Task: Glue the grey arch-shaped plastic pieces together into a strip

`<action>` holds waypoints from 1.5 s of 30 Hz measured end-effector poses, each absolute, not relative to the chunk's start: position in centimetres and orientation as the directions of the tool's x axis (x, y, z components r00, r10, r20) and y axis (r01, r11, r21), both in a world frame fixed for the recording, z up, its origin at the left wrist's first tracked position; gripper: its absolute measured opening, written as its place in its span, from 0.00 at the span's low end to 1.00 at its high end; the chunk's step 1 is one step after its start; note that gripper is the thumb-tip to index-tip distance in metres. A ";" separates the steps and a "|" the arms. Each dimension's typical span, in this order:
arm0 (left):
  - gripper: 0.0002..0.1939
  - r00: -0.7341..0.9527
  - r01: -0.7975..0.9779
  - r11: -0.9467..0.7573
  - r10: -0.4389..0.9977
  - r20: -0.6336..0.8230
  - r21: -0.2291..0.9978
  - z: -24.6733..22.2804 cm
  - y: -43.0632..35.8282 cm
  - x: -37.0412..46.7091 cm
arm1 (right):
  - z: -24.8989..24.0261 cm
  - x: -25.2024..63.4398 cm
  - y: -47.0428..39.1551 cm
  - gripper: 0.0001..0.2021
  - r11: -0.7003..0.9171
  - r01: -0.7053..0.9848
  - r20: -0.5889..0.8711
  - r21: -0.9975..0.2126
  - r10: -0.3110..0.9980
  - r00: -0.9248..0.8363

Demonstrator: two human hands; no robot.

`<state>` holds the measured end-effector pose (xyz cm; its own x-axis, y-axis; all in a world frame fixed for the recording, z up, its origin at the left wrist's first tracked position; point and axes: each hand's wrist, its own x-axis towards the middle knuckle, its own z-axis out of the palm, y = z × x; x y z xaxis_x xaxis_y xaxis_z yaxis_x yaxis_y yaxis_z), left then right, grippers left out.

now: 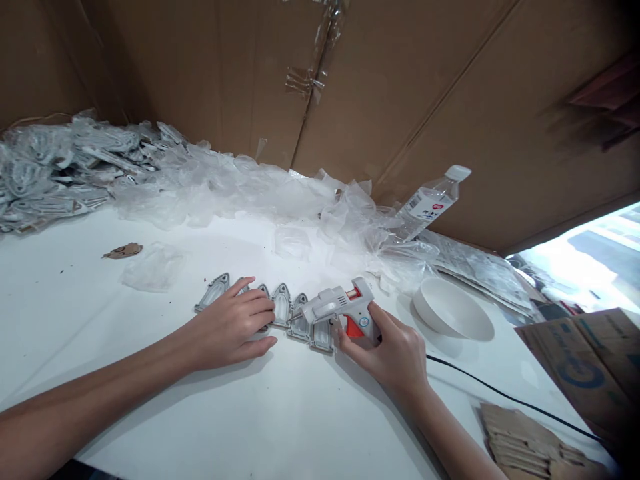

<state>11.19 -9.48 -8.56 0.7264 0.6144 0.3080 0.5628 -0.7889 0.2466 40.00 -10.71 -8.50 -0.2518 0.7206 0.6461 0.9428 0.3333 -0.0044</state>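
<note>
Grey arch-shaped pieces with pointed tops (282, 307) stand side by side in a row on the white table (300, 413). Spread over the left part of that row, my left hand (245, 320) lies with its fingers stretched out and partly hides several pieces. My right hand (397, 343) is wrapped round the handle of a grey hot glue gun (330, 305) with a red trigger. The gun's nozzle points left and down at the middle of the row; whether it touches a piece I cannot tell.
Clear plastic bags (250, 187) line the back, with a heap of bagged grey pieces (65, 163) at left. A plastic bottle (425, 207) leans at the back right above a white bowl (450, 310). A black cord (500, 390) crosses the right side near cardboard (530, 437).
</note>
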 end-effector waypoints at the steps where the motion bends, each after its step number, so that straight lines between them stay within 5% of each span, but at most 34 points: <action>1: 0.15 0.725 0.563 -0.788 0.615 0.308 0.248 -8.6 -9.5 11.2 | -8.5 40.0 -10.7 0.15 0.331 0.943 0.644 -0.008 0.724 -0.249; 14: 0.13 0.726 0.565 -0.785 0.619 0.300 0.252 -8.6 -9.6 11.1 | -8.5 39.9 -10.8 0.15 0.375 0.926 0.630 -0.052 0.732 -0.261; 30: 0.09 0.759 0.532 -0.803 0.593 0.268 0.269 -7.8 -9.5 11.2 | -8.6 40.5 -10.3 0.20 0.137 0.932 0.470 -0.336 0.882 0.039; 35: 0.08 0.713 0.550 -0.714 0.671 0.201 0.433 -7.0 -9.6 11.0 | -7.8 40.1 -10.1 0.21 0.049 0.898 0.363 -0.438 0.923 0.127; 38: 0.09 0.660 0.563 -0.657 0.723 0.207 0.501 -6.3 -9.3 10.0 | -7.2 39.4 -10.1 0.23 -0.007 0.899 0.307 -0.438 0.939 0.157; 45: 0.12 0.682 0.570 -0.736 0.671 0.291 0.365 -6.7 -8.1 6.4 | -6.4 35.9 -11.5 0.18 -0.019 0.939 0.323 -0.344 0.936 0.137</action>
<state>6.37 -8.05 -6.69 0.6815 0.6714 0.2912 0.5696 -0.7365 0.3650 35.85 -11.46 -6.38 0.1372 0.9364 0.3229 0.9387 -0.0187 -0.3443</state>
